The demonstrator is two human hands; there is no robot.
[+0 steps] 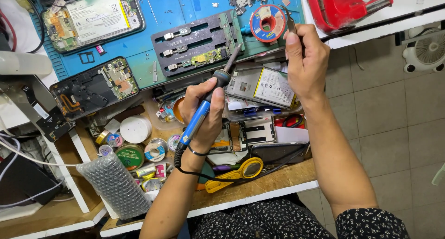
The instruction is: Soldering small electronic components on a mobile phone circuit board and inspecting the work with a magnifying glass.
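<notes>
We find the soldering iron (pixel 204 104) at centre frame, its blue handle running up and to the right, its dark tip ending over the small green circuit board (pixel 206 58) clamped in the black holding fixture (pixel 199 44) on the blue work mat (pixel 162 12). Whether the tip touches the board we cannot tell. The left hand (pixel 201 116) is closed around the handle in a pen grip, the black cord trailing down from its wrist. The right hand (pixel 306 63), right of centre, pinches fine tweezers (pixel 290 22) that point towards the top of the frame, beside a red and blue solder spool (pixel 268 23).

In our judgement, good work here calls for a braced left wrist, a brief touch of the tip, and the tweezers steadying the part.

Opened phones (pixel 92 16) lie at upper left, and tape rolls (pixel 134 148) and a yellow-handled tool (pixel 236 172) crowd the lower bench.
</notes>
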